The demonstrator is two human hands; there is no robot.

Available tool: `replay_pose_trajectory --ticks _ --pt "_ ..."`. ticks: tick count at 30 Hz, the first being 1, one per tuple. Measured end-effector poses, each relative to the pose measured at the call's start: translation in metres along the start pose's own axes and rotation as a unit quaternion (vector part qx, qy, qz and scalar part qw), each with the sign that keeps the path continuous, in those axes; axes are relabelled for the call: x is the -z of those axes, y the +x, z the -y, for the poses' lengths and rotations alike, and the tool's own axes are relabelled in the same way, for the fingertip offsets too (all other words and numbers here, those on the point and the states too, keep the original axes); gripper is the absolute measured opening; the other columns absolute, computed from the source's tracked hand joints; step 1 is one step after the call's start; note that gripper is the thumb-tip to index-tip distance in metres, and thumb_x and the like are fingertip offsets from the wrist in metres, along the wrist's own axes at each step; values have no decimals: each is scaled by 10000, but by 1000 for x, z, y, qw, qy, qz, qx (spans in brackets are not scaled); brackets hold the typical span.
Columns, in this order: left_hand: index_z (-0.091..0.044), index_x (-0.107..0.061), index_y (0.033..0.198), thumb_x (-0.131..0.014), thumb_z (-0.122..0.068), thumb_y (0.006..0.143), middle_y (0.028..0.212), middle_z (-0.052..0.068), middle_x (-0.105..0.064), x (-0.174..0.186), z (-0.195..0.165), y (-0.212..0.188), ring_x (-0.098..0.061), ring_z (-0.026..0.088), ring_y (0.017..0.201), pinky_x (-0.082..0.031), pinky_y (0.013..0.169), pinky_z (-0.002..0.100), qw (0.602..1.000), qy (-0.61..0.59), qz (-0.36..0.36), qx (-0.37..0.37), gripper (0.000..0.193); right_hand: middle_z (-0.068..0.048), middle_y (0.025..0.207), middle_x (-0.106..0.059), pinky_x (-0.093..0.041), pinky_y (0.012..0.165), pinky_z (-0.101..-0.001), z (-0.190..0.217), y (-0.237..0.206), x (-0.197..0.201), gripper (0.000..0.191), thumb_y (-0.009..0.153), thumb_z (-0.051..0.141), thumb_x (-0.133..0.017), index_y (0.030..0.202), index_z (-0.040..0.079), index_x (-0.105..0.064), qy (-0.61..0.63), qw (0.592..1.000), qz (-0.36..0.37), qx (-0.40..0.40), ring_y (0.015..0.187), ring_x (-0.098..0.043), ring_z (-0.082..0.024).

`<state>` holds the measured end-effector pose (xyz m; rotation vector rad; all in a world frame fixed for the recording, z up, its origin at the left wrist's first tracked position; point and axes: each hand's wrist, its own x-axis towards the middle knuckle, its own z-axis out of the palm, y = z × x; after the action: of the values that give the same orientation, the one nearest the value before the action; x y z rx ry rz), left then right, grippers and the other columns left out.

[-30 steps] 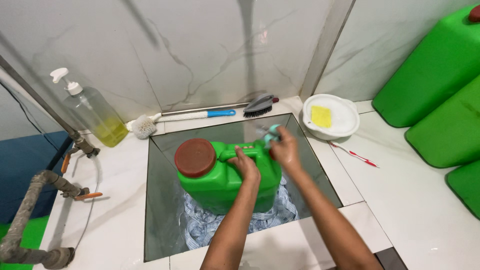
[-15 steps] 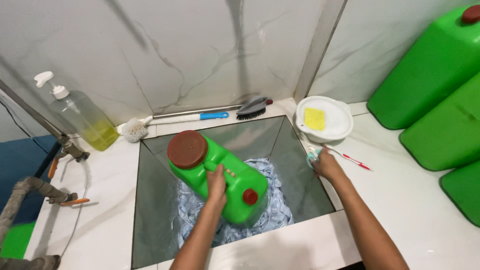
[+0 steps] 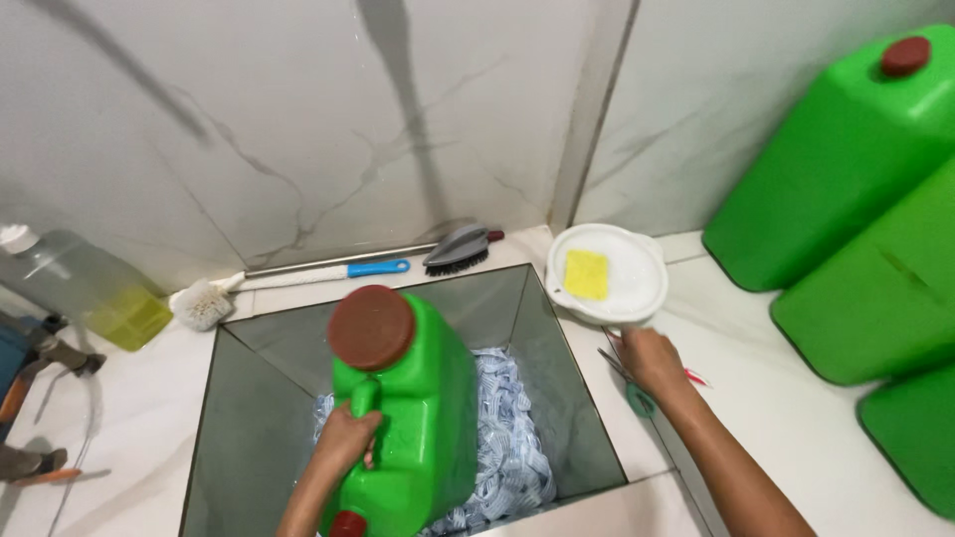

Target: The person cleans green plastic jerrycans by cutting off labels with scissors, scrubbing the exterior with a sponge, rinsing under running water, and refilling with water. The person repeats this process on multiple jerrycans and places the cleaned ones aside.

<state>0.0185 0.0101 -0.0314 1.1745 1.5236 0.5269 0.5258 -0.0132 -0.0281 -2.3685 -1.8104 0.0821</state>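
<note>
A green plastic jerrycan (image 3: 413,418) with a brown-red round cap (image 3: 371,326) stands tilted in the grey square sink (image 3: 567,398), over white and blue wrappers (image 3: 507,438). My left hand (image 3: 348,443) grips the can's handle from below the cap. My right hand (image 3: 652,363) lies palm down on the white counter just right of the sink. It covers a thin metal tool (image 3: 610,360) with a red end (image 3: 694,377). A small teal piece (image 3: 640,401) lies by the wrist. The fingers are hidden under the hand.
A white bowl (image 3: 637,288) with a yellow sponge (image 3: 586,273) sits behind my right hand. Large green jerrycans (image 3: 846,169) stand at the right. A blue-handled brush (image 3: 298,276) and a grey brush (image 3: 460,249) lie along the wall. A soap bottle (image 3: 90,288) stands at the left.
My right hand left the can and went down onto the counter right of the sink. My left hand turned the can so its cap end points away from me.
</note>
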Motion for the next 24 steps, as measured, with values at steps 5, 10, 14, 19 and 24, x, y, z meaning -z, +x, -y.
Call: replay_pose_trajectory --ticks 5,10,14,19,24 --pt "-51 -600 1249 -777 -300 803 870 175 -716 -29 -38 -3 -719 350 806 -560 702 485 916 323 -64 -231 541 -362 1316 -579 -468 867 -560 57 103 11 595 846 364 -734 1348 68 -614 112 977 -167 68 1096 -553 -560" --pt "-49 -606 1063 -710 -430 882 828 182 -720 -71 -75 -10 -711 409 782 -563 673 529 835 429 -121 -322 434 -312 1241 -642 -484 878 -613 69 151 5 657 798 399 -701 1378 107 -605 153 983 -105 -18 1141 -619 -511" --pt "-57 -617 995 -689 -482 911 757 188 -709 -81 -93 -4 -706 412 722 -564 632 529 833 431 -125 -322 438 -265 1136 -704 -532 872 -508 104 122 10 606 916 323 -535 1484 112 -522 451 891 -37 -41 1040 -679 -433" --pt "-46 -629 993 -674 -484 919 757 196 -716 -91 -98 4 -713 406 720 -570 638 524 839 431 -111 -312 446 -290 1255 -613 -491 968 -504 199 26 16 477 841 189 -633 1269 -14 -586 224 899 -191 325 1130 -589 -407" --pt "-33 -646 929 -669 -517 931 761 201 -715 -97 -88 -5 -719 397 732 -578 646 510 840 430 -108 -313 484 -219 1058 -679 -476 972 -537 203 55 13 256 921 239 -607 995 7 -685 167 925 -131 315 1061 -604 -405"
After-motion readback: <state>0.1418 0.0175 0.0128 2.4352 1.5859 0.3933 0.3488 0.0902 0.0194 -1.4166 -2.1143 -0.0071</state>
